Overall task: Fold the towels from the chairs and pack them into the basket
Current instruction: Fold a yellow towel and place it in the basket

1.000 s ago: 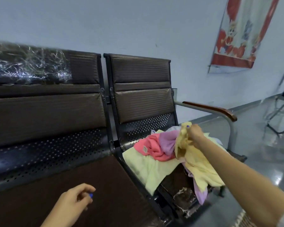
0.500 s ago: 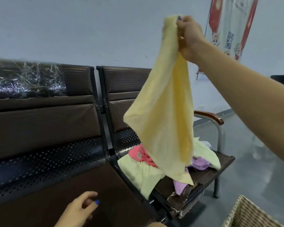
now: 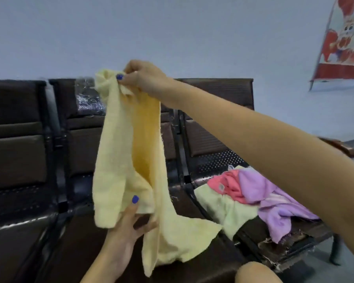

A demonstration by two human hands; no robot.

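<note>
At 7 o'clock the left hand point(image 3: 129, 219) pinches the yellow towel's point(image 3: 127, 160) lower edge; at 11 the right hand point(image 3: 143, 78) clamps its top corner. It looks soft, light and floppy: take corners. At 4 o'clock, 3 towels point(image 3: 251, 193) heaped on a chair point(image 3: 219, 119). Basket unseen.

Legible text: none. Red-and-white banner point(image 3: 344, 43) on the wall, above and right of the chairs point(image 3: 217, 127): cartoon figure only, any lettering too blurred to read.
</note>
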